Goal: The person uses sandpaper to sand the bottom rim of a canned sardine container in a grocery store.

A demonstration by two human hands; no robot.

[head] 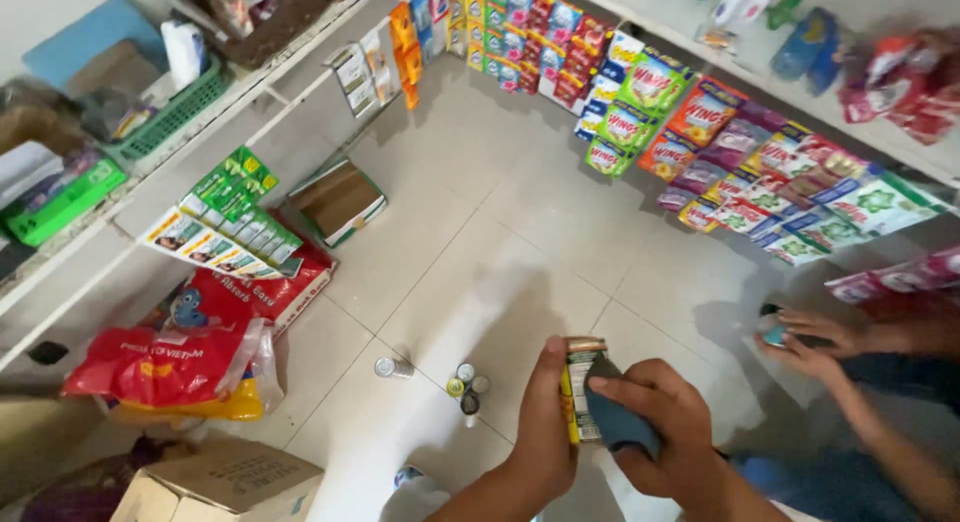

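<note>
A pale tiled floor (pixel 480 232) fills the view, with white shelves (pixel 150 182) running along the edge from nine to eleven o'clock and hanging strips of coloured sachets (pixel 700 142) from twelve to three. At eight o'clock lie red bags (pixel 170 362), and a cardboard box (pixel 225 487) sits at seven, cut off by the frame. A small box (pixel 338 200) leans under the shelves near ten. At six, the left hand (pixel 545 422) is clamped round an upright can (pixel 580 387), held above the floor; the right hand (pixel 650 412) presses a dark cloth (pixel 615 422) against the can's side. Small tins (pixel 465 382) stand on the floor just beside, toward seven. At three to four, another person's hands (pixel 810 342) hold something small and teal, too blurred to make out. Items on the upper shelves are blurred.
</note>
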